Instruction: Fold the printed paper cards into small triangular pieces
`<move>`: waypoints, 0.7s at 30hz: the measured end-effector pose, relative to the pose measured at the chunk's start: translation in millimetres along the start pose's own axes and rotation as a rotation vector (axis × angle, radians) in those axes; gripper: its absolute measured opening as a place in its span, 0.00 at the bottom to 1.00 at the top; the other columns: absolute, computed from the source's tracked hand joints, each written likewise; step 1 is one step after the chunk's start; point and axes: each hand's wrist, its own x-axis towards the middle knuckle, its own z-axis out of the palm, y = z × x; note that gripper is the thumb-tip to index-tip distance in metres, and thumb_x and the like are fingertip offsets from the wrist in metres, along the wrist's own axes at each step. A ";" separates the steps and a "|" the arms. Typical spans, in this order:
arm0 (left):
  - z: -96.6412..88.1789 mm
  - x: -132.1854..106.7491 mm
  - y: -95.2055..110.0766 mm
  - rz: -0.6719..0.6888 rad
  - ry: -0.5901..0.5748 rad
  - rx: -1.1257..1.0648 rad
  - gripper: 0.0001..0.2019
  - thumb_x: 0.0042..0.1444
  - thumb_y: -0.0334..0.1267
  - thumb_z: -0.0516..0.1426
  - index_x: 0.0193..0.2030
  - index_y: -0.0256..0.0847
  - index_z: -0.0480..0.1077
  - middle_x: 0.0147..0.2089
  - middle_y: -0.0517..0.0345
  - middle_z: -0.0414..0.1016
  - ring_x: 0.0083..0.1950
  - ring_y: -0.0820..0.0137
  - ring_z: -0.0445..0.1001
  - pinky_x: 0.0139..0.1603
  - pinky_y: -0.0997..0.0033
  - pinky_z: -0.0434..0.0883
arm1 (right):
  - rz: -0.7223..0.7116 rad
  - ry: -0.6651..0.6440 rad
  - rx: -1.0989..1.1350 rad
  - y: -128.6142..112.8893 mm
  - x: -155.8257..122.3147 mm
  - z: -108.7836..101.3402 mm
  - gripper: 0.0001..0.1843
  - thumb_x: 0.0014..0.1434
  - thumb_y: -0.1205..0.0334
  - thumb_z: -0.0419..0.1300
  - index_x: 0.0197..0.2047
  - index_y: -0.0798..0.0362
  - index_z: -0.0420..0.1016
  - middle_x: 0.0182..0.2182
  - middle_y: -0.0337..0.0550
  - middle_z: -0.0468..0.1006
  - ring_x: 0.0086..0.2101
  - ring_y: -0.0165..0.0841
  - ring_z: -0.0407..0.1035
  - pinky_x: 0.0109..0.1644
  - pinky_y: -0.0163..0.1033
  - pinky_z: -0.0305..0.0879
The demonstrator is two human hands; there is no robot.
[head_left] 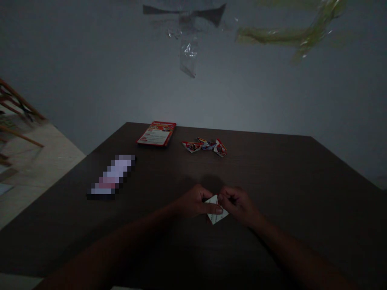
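A small folded piece of printed paper [215,218], whitish with dark lettering, is held between my two hands above the dark table. My left hand [198,202] grips it from the left, thumb laid across its face. At its upper right edge, my right hand [238,204] pinches the paper between thumb and fingers. The fingers beneath the paper are hidden. Farther back lie folded red, white and blue paper pieces [220,148], close together. To their left is a stack of red-and-white printed leaflets [157,133].
A phone [113,176] with a blurred-out screen lies on the left of the brown table [272,169]. Behind the table rises a grey wall [242,92] with yellowish tape [272,36] on it. Wooden furniture [18,104] stands at far left.
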 end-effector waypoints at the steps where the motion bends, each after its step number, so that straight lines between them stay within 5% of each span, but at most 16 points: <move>1: -0.7 0.0 -0.1 0.016 0.035 0.026 0.14 0.45 0.44 0.64 0.25 0.31 0.72 0.20 0.63 0.68 0.21 0.79 0.64 0.22 0.80 0.60 | 0.008 0.023 0.004 -0.2 0.3 -0.2 0.18 0.59 0.54 0.53 0.21 0.54 0.61 0.16 0.32 0.58 0.18 0.23 0.51 0.20 0.30 0.48; 9: -4.3 2.7 -2.7 0.086 0.195 0.005 0.17 0.44 0.46 0.63 0.24 0.30 0.71 0.20 0.61 0.69 0.22 0.78 0.64 0.22 0.80 0.58 | 0.073 0.103 0.088 -1.6 -1.3 -1.2 0.18 0.58 0.52 0.53 0.21 0.53 0.62 0.13 0.34 0.63 0.16 0.24 0.55 0.20 0.30 0.52; 14: -1.8 3.1 -3.9 0.098 0.219 -0.073 0.16 0.45 0.45 0.63 0.32 0.30 0.74 0.26 0.58 0.73 0.25 0.77 0.68 0.27 0.79 0.63 | 0.157 0.106 0.177 0.9 -1.5 -0.2 0.18 0.54 0.53 0.57 0.19 0.52 0.62 0.10 0.33 0.64 0.13 0.23 0.55 0.17 0.29 0.51; 21: -2.4 3.9 -3.9 0.127 0.292 -0.074 0.17 0.45 0.45 0.63 0.30 0.29 0.74 0.25 0.55 0.74 0.25 0.74 0.70 0.27 0.77 0.64 | 0.155 -0.026 0.334 6.5 -3.3 5.2 0.18 0.56 0.52 0.55 0.20 0.52 0.61 0.11 0.34 0.66 0.14 0.25 0.60 0.19 0.30 0.55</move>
